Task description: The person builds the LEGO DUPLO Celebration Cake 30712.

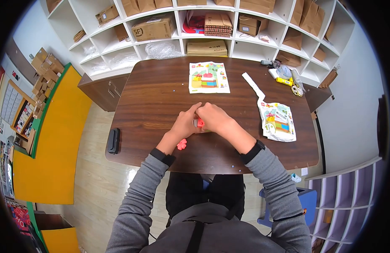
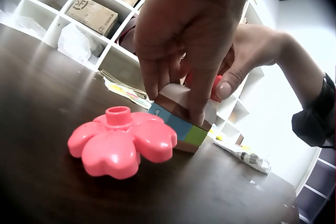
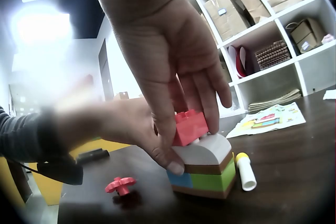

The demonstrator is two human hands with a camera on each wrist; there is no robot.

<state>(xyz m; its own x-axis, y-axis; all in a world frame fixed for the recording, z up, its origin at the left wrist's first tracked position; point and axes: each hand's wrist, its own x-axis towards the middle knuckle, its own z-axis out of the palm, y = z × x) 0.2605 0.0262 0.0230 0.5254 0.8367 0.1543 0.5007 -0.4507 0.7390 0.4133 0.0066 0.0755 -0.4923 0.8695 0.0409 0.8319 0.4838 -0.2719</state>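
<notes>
On the table, a small stack of toy building blocks [image 3: 212,176] has brown, blue and green layers under a white rounded top. My left hand [image 1: 184,123] grips this stack from the side, thumb on the near face and fingers behind. Between the fingertips of my right hand [image 1: 216,117] is a red brick [image 3: 191,128], sitting on the white top. A pinkish-red flower piece [image 2: 123,142] with a round stud lies on the table near my left wrist. Beside the stack, in the right wrist view, a white tube piece with a yellow end [image 3: 245,172] lies down.
A flat printed bag [image 1: 209,78] lies at the back of the table [image 1: 148,101], and an opened, crumpled one [image 1: 278,122] to the right. A dark case [image 1: 113,141] sits at the left edge. Tape and tools [image 1: 287,78] occupy the back right corner, before white shelves [image 1: 161,40].
</notes>
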